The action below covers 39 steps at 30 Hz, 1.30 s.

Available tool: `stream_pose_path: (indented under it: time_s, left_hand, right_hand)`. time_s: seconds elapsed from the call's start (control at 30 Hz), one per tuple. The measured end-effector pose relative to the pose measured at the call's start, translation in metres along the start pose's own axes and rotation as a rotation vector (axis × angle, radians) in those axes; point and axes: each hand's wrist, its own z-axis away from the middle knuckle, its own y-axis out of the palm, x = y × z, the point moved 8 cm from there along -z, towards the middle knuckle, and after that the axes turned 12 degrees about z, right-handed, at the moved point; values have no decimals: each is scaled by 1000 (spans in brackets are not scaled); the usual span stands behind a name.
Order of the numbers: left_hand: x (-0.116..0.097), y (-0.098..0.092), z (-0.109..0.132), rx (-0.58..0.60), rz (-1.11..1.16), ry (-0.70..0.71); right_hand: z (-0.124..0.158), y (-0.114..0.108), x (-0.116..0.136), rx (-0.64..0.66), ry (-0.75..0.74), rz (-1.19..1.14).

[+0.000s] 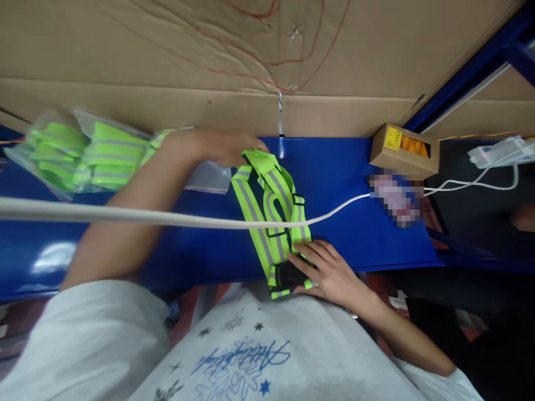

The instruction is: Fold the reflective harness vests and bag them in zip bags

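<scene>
A neon-yellow reflective strap vest with grey stripes and black buckles lies bunched lengthwise on the blue table. My left hand is closed at its far end, slightly blurred, with the fingertips partly hidden. At the near end, by the table's front edge, my right hand rests with fingers stretched and apart over the straps and a black mesh patch. Beneath my left wrist lies a clear plastic bag, partly covered by the forearm.
Bagged neon vests lie at the back left. A white cable crosses in front of the straps. On the right are an open cardboard box with orange contents, a blurred-out object and a white power strip. Cardboard lines the back.
</scene>
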Motion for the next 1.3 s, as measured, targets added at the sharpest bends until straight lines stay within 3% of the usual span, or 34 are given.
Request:
stream_pose_path:
  time_s: [0.03, 0.1, 0.13, 0.2, 0.27, 0.37, 0.47, 0.57, 0.67, 0.8, 0.87, 0.97, 1.1, 1.2, 1.3]
  left_hand:
    - [-19, 2, 7, 44, 42, 71]
    - [-52, 10, 21, -64, 54, 122]
    - [-68, 24, 28, -102, 64, 168]
    - [-101, 72, 45, -51, 56, 385]
    - [-111, 114, 60, -48, 25, 499]
    - [-98, 144, 67, -80, -12, 514]
    - [-83, 143, 62, -74, -53, 478]
    - [-81, 136, 54, -62, -72, 457]
    - [-87, 136, 50, -66, -61, 473]
    - [-87, 139, 48, -98, 27, 470]
    - [-84, 141, 49, -108, 55, 471]
    - [-79, 145, 48, -105, 79, 478]
    - [-77, 146, 47, -100, 119, 467]
    - [-76, 142, 45, -102, 178, 445]
    - [-72, 137, 41, -117, 260, 425]
  right_hand:
    - [-1, -1, 1, -9, -7, 8]
    - [-2, -3, 2, -28, -28, 29]
    - [-2, -4, 3, -40, -38, 43]
    - [-3, -5, 5, -55, -61, 78]
    - [-2, -7, 6, -63, -92, 113]
    - [0, -14, 8, -97, -156, 144]
    - [-3, -26, 8, -142, -198, 145]
    - [-15, -30, 1, -94, -182, 67]
    - [-37, -25, -14, 29, -156, -121]
    - [-66, -5, -36, 299, -139, -368]
    - [-77, 2, -41, 336, -157, -383]
    - [-88, 0, -41, 166, -206, -191]
    - [-82, 2, -30, -45, -261, 87]
    - [-68, 3, -18, -106, -318, 157]
    - [-57, 4, -13, -106, -278, 216]
